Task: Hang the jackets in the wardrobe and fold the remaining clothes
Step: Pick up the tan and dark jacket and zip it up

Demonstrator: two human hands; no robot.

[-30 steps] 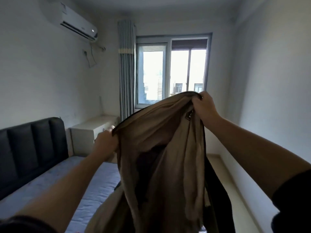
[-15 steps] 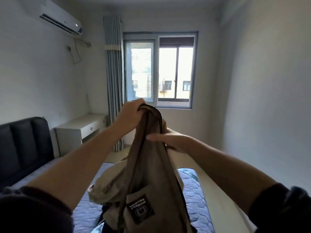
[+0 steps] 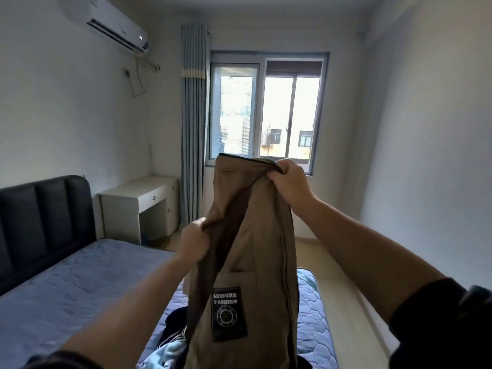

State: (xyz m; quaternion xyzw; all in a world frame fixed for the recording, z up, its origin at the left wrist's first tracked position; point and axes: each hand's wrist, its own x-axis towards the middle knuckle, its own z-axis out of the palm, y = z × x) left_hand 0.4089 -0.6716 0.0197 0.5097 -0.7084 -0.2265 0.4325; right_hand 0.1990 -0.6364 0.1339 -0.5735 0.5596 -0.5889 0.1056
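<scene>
Here, tan jacket held up; black patch reads "LEISURE FASHION".

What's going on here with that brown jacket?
A person is holding a brown jacket up over the bed with both bare hands. The right hand grips its top edge, and the left hand grips a fold lower down. A black patch on it faces the camera. Other clothes lie in a heap on the bed below. No wardrobe is in view.
</scene>
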